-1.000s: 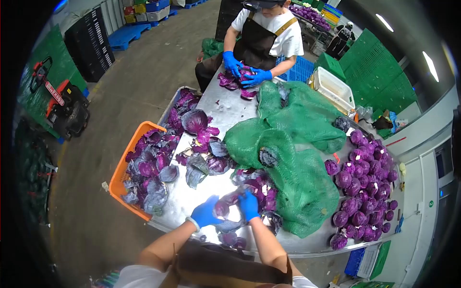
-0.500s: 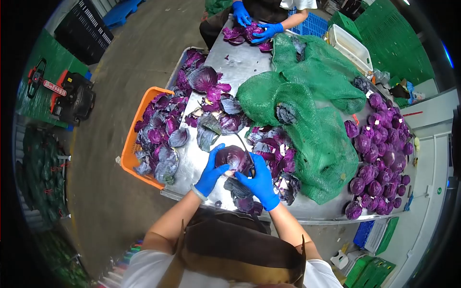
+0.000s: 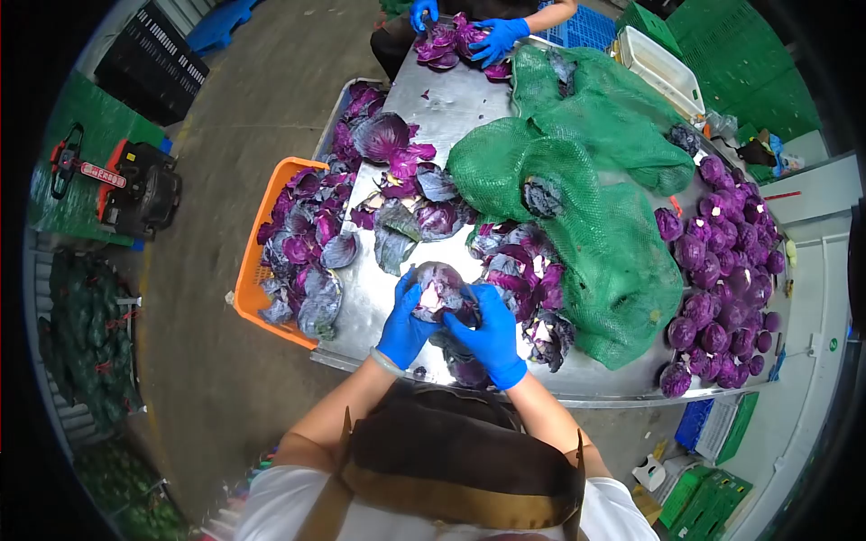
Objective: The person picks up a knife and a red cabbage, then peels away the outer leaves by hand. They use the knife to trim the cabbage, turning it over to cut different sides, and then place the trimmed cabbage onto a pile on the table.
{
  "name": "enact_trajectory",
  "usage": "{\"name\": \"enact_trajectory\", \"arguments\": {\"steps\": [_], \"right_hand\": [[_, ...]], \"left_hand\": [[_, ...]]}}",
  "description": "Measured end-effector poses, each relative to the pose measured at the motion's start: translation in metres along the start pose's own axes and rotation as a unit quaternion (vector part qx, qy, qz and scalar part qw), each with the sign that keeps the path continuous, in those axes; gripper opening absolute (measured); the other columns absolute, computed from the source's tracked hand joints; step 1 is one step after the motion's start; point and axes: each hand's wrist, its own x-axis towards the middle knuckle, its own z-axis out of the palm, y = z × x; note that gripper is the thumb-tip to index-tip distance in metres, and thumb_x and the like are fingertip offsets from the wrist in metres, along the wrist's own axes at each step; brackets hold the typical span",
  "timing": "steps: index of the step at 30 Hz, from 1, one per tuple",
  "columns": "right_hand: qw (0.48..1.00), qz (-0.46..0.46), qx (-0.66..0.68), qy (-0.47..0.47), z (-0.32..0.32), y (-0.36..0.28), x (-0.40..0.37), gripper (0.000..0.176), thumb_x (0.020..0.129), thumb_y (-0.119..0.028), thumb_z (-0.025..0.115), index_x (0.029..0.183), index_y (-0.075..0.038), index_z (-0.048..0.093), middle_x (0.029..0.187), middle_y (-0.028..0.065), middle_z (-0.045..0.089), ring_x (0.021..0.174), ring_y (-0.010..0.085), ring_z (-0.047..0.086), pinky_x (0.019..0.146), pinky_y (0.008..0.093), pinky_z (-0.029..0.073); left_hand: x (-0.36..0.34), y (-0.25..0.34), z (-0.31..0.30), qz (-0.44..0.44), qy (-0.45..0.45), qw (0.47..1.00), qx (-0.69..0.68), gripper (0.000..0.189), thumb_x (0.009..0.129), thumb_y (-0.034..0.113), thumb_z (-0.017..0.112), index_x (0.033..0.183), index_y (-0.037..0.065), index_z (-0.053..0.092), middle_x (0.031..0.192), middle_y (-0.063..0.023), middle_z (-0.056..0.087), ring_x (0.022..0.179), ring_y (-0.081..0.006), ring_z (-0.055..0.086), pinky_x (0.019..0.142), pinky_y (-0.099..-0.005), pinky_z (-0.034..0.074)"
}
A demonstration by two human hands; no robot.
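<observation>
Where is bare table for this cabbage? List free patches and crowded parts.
One bare strip of table lies between the orange basket and the left hand on the cabbage. Another lies at the far end, between the green net and the loose leaves. Crowded: the middle with leaves and net, the right side with piled cabbages.

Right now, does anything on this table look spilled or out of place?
Nothing looks damaged. Loose cabbage leaves lie scattered over the steel table around the red cabbage in the left hand and right hand, and some hang over the orange crate's rim. One cabbage head pokes through the green net sack.
</observation>
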Motion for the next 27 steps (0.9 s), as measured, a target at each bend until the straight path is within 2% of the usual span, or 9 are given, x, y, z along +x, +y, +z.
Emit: {"name": "enact_trajectory", "arguments": {"steps": [2,8,15,19,21,22,24,25,27], "right_hand": [[0.999,-0.030,-0.039,0.006,-0.003,-0.006,0.007,0.040,0.076,-0.019,0.080,0.108,-0.005,0.062,0.092,0.0154,0.064,0.079,0.0297,0.067,0.069,0.0358,0.054],[0.982,-0.070,-0.162,-0.074,-0.011,0.003,0.011,0.037,0.076,-0.021,0.077,0.107,-0.007,0.062,0.089,0.0146,0.066,0.075,0.0303,0.068,0.062,0.0373,0.054],[0.992,-0.067,-0.079,-0.067,-0.009,0.005,0.014,0.027,0.079,-0.018,0.075,0.102,-0.010,0.063,0.085,0.0130,0.064,0.075,0.0332,0.066,0.062,0.0392,0.053],[0.979,-0.076,-0.049,-0.181,-0.018,0.017,0.015,0.019,0.083,-0.017,0.073,0.097,-0.008,0.064,0.087,0.0142,0.064,0.080,0.0349,0.065,0.069,0.0394,0.054],[0.962,-0.140,-0.004,-0.236,-0.023,0.025,0.015,0.020,0.083,-0.017,0.074,0.098,-0.008,0.066,0.088,0.0127,0.067,0.080,0.0318,0.067,0.072,0.0373,0.054],[0.974,-0.074,0.057,-0.206,-0.024,0.030,0.011,0.021,0.082,-0.017,0.075,0.099,-0.007,0.067,0.090,0.0119,0.068,0.080,0.0294,0.068,0.073,0.0362,0.054],[0.971,0.059,0.175,-0.152,-0.029,0.037,0.000,0.023,0.082,-0.018,0.077,0.101,-0.006,0.069,0.093,0.0103,0.070,0.082,0.0245,0.069,0.075,0.0341,0.054],[0.977,0.065,0.165,-0.115,-0.029,0.038,0.001,0.024,0.082,-0.018,0.077,0.101,-0.006,0.069,0.094,0.0097,0.070,0.082,0.0226,0.069,0.075,0.0333,0.054],[0.986,0.082,0.144,-0.029,-0.028,0.035,0.008,0.026,0.081,-0.019,0.078,0.102,-0.005,0.070,0.097,0.0085,0.071,0.083,0.0188,0.069,0.075,0.0319,0.053]], "left_hand": [[0.002,0.003,0.003,0.022,0.010,1.000,0.016,0.055,0.098,0.028,0.058,0.145,0.024,0.031,0.140,-0.0115,0.045,0.124,-0.0303,0.053,0.097,-0.0497,0.051],[-0.006,0.012,0.026,0.028,0.100,0.974,0.203,0.061,0.092,0.021,0.065,0.142,0.024,0.030,0.137,-0.0112,0.047,0.120,-0.0268,0.055,0.085,-0.0430,0.057],[-0.005,0.012,0.035,0.001,0.138,0.963,0.232,0.060,0.089,0.026,0.070,0.138,0.024,0.034,0.133,-0.0098,0.049,0.116,-0.0266,0.056,0.083,-0.0442,0.056],[-0.006,0.015,0.039,-0.062,0.159,0.966,0.192,0.057,0.092,0.038,0.065,0.140,0.021,0.038,0.134,-0.0103,0.051,0.116,-0.0271,0.057,0.088,-0.0455,0.054],[0.005,0.014,0.023,-0.119,0.042,0.992,-0.004,0.056,0.094,0.044,0.059,0.140,0.017,0.042,0.133,-0.0111,0.054,0.117,-0.0264,0.058,0.093,-0.0453,0.052],[0.008,0.017,0.018,-0.143,-0.018,0.984,-0.101,0.056,0.095,0.048,0.056,0.140,0.015,0.044,0.133,-0.0115,0.055,0.118,-0.0261,0.058,0.095,-0.0452,0.051],[0.010,0.023,0.015,-0.074,0.045,0.996,0.016,0.058,0.096,0.052,0.051,0.138,0.012,0.048,0.133,-0.0120,0.057,0.118,-0.0253,0.057,0.098,-0.0444,0.049],[0.011,0.024,0.014,-0.043,0.076,0.993,0.075,0.060,0.097,0.054,0.048,0.138,0.010,0.049,0.132,-0.0122,0.058,0.119,-0.0249,0.057,0.100,-0.0440,0.048],[0.010,0.024,0.019,-0.011,0.095,0.990,0.106,0.053,0.097,0.045,0.054,0.140,0.016,0.042,0.133,-0.0114,0.054,0.118,-0.0274,0.057,0.092,-0.0470,0.053]]}}
